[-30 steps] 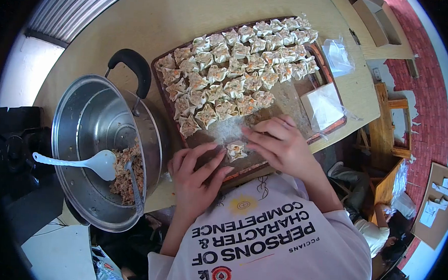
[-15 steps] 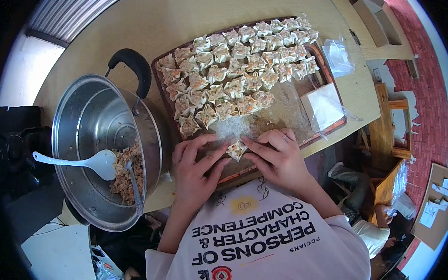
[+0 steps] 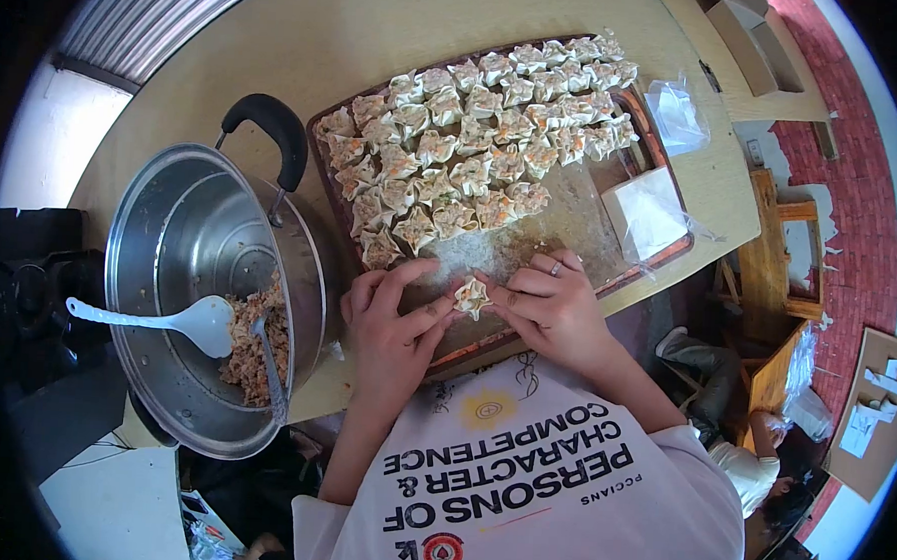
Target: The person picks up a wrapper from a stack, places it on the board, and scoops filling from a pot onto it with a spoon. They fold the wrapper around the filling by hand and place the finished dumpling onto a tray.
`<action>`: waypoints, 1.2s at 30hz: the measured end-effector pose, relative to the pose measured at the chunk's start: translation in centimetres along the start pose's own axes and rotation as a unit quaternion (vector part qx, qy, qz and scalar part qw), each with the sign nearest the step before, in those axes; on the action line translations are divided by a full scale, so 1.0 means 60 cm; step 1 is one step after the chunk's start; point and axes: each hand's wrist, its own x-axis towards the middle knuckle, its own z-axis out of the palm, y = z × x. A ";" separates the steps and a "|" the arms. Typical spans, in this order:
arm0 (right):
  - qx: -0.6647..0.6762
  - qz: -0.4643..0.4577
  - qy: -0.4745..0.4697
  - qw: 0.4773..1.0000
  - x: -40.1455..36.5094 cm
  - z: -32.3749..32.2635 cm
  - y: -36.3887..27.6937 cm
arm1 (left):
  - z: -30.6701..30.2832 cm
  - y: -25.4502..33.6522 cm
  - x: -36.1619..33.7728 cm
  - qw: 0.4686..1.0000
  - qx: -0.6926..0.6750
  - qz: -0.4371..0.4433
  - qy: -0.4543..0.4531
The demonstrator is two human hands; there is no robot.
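Observation:
A small filled dumpling [image 3: 472,297] sits between my two hands over the near edge of the tray [image 3: 571,220]. The fingertips of my left hand [image 3: 392,323] pinch its left side. From the right, my right hand [image 3: 557,310], with a ring on one finger, pinches its other side. Rows of open-topped dumplings [image 3: 475,136] cover the far and left parts of the tray. White flour dusts the tray just beyond my fingers. A stack of white wrappers [image 3: 647,214] under clear plastic lies at the tray's right end.
Left of the tray stands a large metal pot [image 3: 185,229] with meat filling [image 3: 255,357], a white ladle [image 3: 201,326] and a metal spoon inside. Its black handle [image 3: 275,132] reaches toward the tray. A plastic bag [image 3: 678,115] lies beyond the tray's right corner. Another person [image 3: 740,473] is at lower right.
My fingers have shifted slightly around the dumpling, and its wrapper looks more gathered. My right fingers are more curled. The rows on the tray look the same.

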 end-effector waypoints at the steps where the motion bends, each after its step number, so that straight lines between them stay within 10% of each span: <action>1: -0.005 0.003 -0.004 1.000 -0.001 0.000 -0.001 | 0.001 0.000 0.000 1.000 -0.002 -0.004 0.001; 36: 0.017 0.128 0.060 0.990 -0.012 -0.025 -0.011 | -0.004 0.011 -0.001 0.998 -0.058 -0.019 0.026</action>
